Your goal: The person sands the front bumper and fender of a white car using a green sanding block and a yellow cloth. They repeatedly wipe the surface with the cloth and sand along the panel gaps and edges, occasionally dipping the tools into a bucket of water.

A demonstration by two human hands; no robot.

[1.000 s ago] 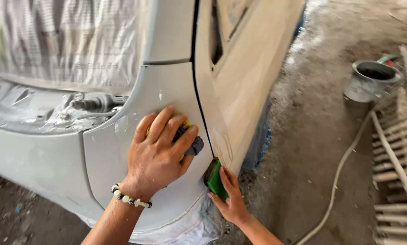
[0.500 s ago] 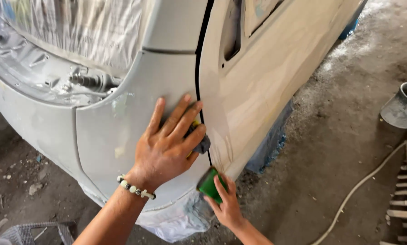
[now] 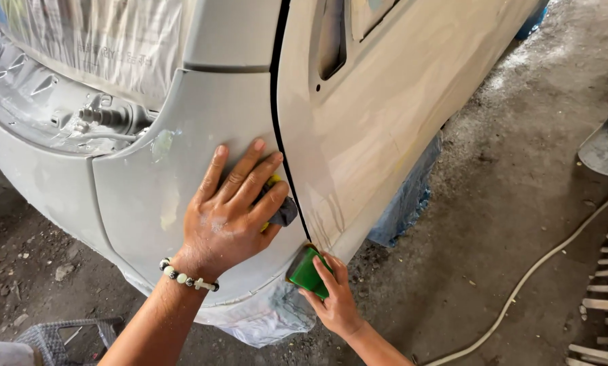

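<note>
My left hand (image 3: 231, 215), with a beaded bracelet on the wrist, lies flat with fingers spread on the grey car body panel (image 3: 148, 203). It presses a yellow and grey sanding pad (image 3: 282, 211) against the panel, right beside the dark door gap (image 3: 281, 135). My right hand (image 3: 334, 298) is lower, at the bottom corner of the sanded door (image 3: 399, 102), and grips a green block (image 3: 309, 273) held against that edge.
Masking paper (image 3: 107, 41) covers the window above the empty tail-light recess (image 3: 80, 122). Plastic sheeting (image 3: 263, 318) hangs under the panel. A grey bucket (image 3: 607, 144) and a white hose (image 3: 541, 271) lie on the dirt floor at right. A woven stool (image 3: 67, 335) stands at lower left.
The view has shifted, so the car fills more of the frame and the bucket sits nearer the right edge. Both hands stay on the panel and door edge with pad and block.
</note>
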